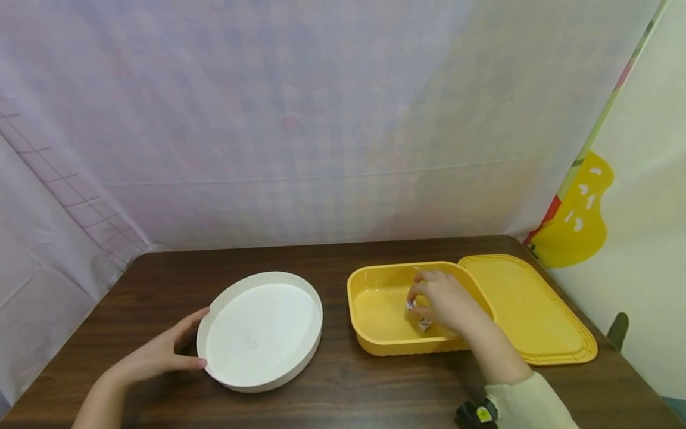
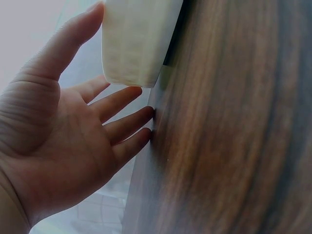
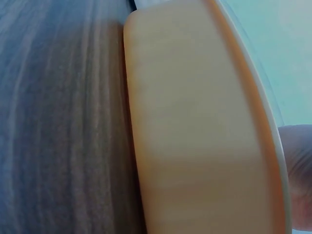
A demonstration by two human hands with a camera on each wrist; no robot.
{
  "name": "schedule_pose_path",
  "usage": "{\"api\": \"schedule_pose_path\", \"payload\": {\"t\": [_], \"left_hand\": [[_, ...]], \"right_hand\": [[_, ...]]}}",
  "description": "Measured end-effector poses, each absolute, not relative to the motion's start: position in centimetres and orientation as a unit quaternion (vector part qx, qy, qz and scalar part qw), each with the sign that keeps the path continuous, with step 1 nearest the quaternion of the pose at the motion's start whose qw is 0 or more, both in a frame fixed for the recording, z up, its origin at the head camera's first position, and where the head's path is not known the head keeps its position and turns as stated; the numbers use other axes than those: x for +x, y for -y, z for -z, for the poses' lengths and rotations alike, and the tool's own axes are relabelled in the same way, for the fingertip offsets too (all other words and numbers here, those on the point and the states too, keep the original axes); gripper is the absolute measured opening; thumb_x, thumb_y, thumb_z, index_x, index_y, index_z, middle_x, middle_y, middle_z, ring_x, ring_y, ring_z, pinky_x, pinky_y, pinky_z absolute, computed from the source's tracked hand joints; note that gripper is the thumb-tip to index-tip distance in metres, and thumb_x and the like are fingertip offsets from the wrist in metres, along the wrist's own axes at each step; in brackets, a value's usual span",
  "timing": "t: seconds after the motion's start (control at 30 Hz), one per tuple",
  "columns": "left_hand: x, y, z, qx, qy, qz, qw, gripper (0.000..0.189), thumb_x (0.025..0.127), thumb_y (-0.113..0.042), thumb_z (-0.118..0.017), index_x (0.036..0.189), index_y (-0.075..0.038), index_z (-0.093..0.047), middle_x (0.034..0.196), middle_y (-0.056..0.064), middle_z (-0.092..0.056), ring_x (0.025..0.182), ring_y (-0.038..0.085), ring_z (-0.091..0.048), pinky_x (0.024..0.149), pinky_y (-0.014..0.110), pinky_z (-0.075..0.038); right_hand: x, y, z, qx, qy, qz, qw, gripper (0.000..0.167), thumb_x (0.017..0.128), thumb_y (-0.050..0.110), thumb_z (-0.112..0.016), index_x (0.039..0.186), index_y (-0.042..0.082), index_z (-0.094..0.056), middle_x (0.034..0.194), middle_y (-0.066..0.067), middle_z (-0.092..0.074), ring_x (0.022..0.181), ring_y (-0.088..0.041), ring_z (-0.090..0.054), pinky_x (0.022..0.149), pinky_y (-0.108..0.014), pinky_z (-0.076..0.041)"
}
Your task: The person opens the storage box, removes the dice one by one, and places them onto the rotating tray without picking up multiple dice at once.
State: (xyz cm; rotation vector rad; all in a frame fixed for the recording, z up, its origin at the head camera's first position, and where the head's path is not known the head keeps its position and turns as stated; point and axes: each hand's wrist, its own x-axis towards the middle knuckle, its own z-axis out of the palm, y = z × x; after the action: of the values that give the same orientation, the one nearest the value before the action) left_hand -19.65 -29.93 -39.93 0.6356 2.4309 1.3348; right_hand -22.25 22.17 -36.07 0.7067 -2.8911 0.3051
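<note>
In the head view, my left hand rests at the left side of a round white tray, thumb and fingertips touching its rim. The left wrist view has the fingers spread and nearly straight against the tray's side wall. My right hand reaches down into a yellow rectangular box. Between its thumb and forefinger it pinches a small white die with coloured marks. Another marked die lies in the box just under the hand. From the right wrist, the box's outer wall hides most of the hand.
A flat yellow lid lies right of the box, near the table's right edge. The dark wooden table shows between tray and box. A black object with a yellow-green label is by the right sleeve. Patterned curtains hang behind.
</note>
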Motion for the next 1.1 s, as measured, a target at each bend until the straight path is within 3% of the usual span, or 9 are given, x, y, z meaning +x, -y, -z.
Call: {"api": "schedule_pose_path", "payload": {"t": [1.1], "left_hand": [[-19.6, 29.8, 39.9, 0.221, -0.847, -0.462, 0.142, 0.092, 0.082, -0.011, -0.074, 0.149, 0.005, -0.013, 0.15, 0.036, -0.011, 0.131, 0.061, -0.012, 0.092, 0.077, -0.018]], "right_hand": [[-21.7, -20.5, 34.2, 0.256, 0.953, -0.103, 0.127, 0.009, 0.08, 0.025, -0.079, 0.084, 0.02, -0.072, 0.115, -0.015, -0.061, 0.112, -0.038, -0.05, 0.096, -0.057, -0.035]]}}
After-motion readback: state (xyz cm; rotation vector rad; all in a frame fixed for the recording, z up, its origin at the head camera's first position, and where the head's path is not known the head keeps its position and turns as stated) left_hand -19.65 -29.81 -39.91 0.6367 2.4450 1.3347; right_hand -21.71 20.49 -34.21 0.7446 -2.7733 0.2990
